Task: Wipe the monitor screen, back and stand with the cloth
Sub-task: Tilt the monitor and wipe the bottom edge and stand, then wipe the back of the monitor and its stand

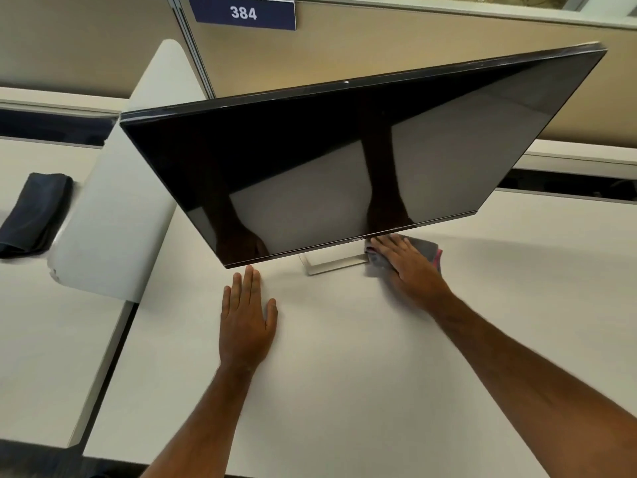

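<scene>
A wide black monitor [344,160] stands on the white desk, its dark screen reflecting both my arms. Below its lower edge shows the flat silver stand base [331,263]. My right hand [410,267] lies with straight fingers on a grey cloth [425,250] with a pink edge, pressing it on the desk beside the right end of the stand base. My left hand [246,315] rests flat on the desk, fingers straight, just in front of the monitor's lower left corner.
The white desk [344,357] stretches toward me. A white curved divider panel [113,208] stands at the left. A folded dark cloth [34,212] lies on the neighbouring desk. Beige partition walls with a blue "384" sign [243,12] rise behind.
</scene>
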Available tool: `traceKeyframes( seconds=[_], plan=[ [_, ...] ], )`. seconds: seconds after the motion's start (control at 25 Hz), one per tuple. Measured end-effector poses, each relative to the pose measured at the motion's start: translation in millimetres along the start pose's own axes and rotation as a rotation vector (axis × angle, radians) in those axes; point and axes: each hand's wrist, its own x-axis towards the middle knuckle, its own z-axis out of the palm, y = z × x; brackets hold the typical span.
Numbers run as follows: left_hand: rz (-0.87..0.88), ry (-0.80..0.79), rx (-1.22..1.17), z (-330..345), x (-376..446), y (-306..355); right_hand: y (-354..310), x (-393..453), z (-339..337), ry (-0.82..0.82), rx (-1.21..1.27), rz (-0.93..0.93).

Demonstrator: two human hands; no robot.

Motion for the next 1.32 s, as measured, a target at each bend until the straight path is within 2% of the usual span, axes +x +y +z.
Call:
traceKeyframes(
  seconds=[0.08, 0.16, 0.24, 0.32, 0.4, 0.48, 0.64, 0.8, 0.96, 1.04, 1.16, 1.24, 1.32],
  plan=[
    [-0.002, 0.0, -0.002, 0, 1, 0, 6, 14, -1, 0.023, 0.055, 0.146],
    [-0.001, 0.002, 0.001, 1, 1, 0, 10, 39, 2, -0.049, 0.078, 0.267],
    [0.005, 0.007, 0.009, 2, 1, -1, 6, 56, 9, -0.137, 0.153, 0.357],
    [0.012, 0.004, 0.011, 2, 1, -1, 2, 54, 23, -0.105, 0.212, 0.4],
    [0.014, 0.007, 0.018, 2, 0, 0, -3, 35, 32, -0.023, 0.231, 0.298],
    [0.019, 0.009, 0.028, 1, 0, 1, -12, 11, 38, -0.01, 0.235, 0.223],
    [0.026, -0.001, 0.04, 2, 1, -1, -40, -17, 52, -0.027, 0.219, 0.289],
    [0.022, -0.073, 0.026, -1, 4, -2, -78, -39, 60, -0.072, 0.202, 0.231],
    [-0.053, -0.167, -0.082, -15, 11, 5, -99, -39, 42, -0.169, 0.495, 0.189],
    [-0.068, -0.134, -0.201, -26, 8, 18, -99, -43, 19, -0.148, 0.671, 0.236],
    [-0.085, -0.054, -0.348, -48, -6, 43, -90, -61, -10, -0.074, 0.792, 0.265],
    [-0.09, 0.042, -0.445, -65, -14, 58, -80, -69, -25, -0.019, 0.889, 0.296],
    [-0.058, 0.174, -0.542, -92, -19, 72, -65, -72, -44, 0.109, 0.95, 0.299]
  ],
)
